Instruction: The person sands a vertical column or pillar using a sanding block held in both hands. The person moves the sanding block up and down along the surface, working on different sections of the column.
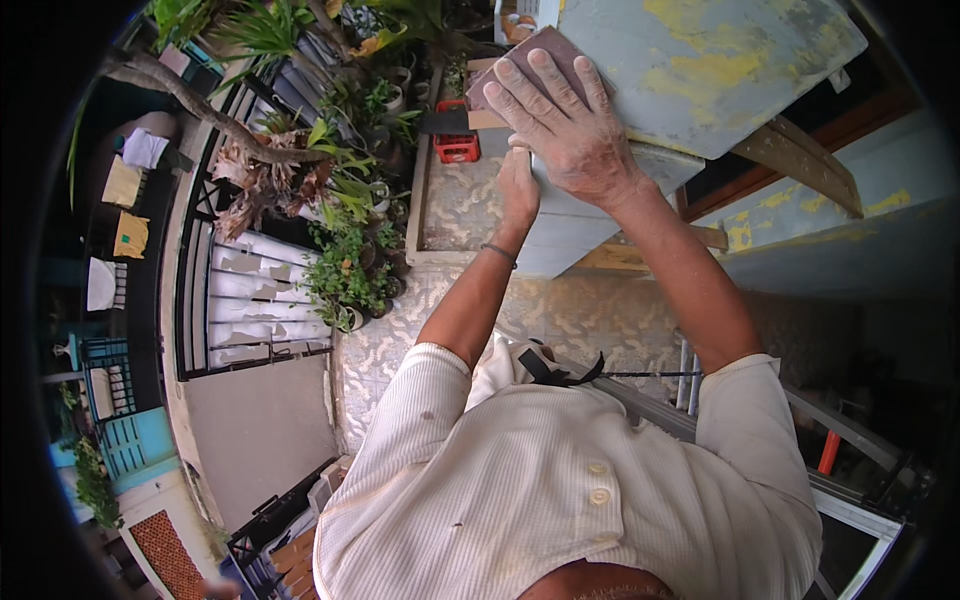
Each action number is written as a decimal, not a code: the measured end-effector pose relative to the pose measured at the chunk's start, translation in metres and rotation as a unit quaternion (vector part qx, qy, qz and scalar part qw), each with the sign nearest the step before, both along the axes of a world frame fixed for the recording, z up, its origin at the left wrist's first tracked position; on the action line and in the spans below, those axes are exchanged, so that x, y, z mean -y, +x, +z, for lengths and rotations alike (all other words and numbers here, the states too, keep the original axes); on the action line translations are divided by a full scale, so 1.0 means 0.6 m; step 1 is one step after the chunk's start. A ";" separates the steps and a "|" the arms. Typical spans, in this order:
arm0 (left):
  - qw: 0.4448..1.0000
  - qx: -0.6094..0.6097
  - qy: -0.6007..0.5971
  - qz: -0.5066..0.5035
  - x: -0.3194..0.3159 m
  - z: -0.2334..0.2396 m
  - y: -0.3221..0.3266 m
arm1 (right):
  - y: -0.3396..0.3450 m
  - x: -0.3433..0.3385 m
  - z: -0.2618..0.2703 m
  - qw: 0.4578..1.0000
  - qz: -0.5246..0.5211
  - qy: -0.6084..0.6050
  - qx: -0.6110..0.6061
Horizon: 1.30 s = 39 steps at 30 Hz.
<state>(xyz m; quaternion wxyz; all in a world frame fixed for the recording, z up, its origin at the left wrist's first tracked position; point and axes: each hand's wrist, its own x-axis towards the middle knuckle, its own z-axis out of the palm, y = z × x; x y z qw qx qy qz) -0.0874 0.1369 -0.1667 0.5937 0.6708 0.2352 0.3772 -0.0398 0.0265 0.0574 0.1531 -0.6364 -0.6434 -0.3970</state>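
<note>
My right hand (574, 131) lies spread on a brown sheet of sandpaper (551, 46), pressing it at the left edge of a grey panel (622, 45) with yellow patches. Dust coats its fingers. Just below and to the left, my left hand (519, 184) closes around the edge of a lower grey surface (559, 225); its fingertips are hidden. A dark band circles my left wrist. Under the panel, wooden supports (802, 165) show at the right.
Potted plants (349, 277) and a red plastic crate (456, 146) stand to the left. A black metal railing (262, 352) runs beyond the plants. Below me are a patterned tiled floor (457, 202) and a grey metal rail (652, 409), probably part of a ladder or scaffold.
</note>
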 end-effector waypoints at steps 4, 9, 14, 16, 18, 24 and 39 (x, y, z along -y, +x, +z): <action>0.997 0.061 0.039 -0.007 0.059 0.027 -0.057 | -0.027 0.096 -0.012 0.963 0.053 0.189 -0.187; 0.991 0.039 0.118 0.053 0.079 0.113 -0.016 | -0.071 0.178 -0.103 0.807 -0.062 0.346 -0.476; 0.992 0.119 0.030 0.009 0.056 0.133 0.005 | -0.090 0.250 -0.186 0.589 -0.132 0.414 -0.681; 0.991 0.135 0.018 0.003 0.026 0.139 -0.004 | -0.095 0.281 -0.215 0.551 -0.142 0.411 -0.712; 0.953 0.211 -0.219 0.003 0.008 0.129 -0.020 | -0.104 0.305 -0.236 0.534 -0.164 0.393 -0.730; 0.910 0.047 0.383 0.153 0.081 0.150 -0.074 | -0.108 0.349 -0.276 0.494 -0.198 0.369 -0.762; 0.806 -0.112 0.579 -0.040 0.095 0.230 -0.074 | -0.120 0.356 -0.324 0.562 -0.219 0.265 -0.752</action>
